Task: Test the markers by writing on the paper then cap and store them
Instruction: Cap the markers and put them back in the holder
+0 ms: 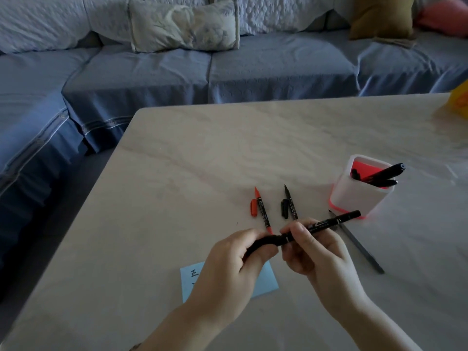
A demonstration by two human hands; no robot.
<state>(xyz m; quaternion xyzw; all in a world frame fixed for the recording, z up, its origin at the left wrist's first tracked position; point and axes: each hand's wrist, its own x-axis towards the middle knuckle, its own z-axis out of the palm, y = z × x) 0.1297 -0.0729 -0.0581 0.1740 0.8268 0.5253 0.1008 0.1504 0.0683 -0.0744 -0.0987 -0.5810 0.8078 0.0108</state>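
Two hands meet above the pale table [177, 153], both closed on one black marker [326, 222]. We see the left hand [235, 264] wrapped around the marker's cap end, and the right hand [314, 252] pinching its barrel between thumb and fingers. The marker slants up toward the white pen holder [359, 196], which has more dark markers standing in it. Left of the holder lie an uncapped red marker [262, 210] with its red cap [253, 208] beside it, and an uncapped black pen [290, 202] with its own cap alongside. A grey pencil [359, 245] lies just below the holder. The blue paper [268, 279], bearing ink marks, sits partly hidden under the left hand.
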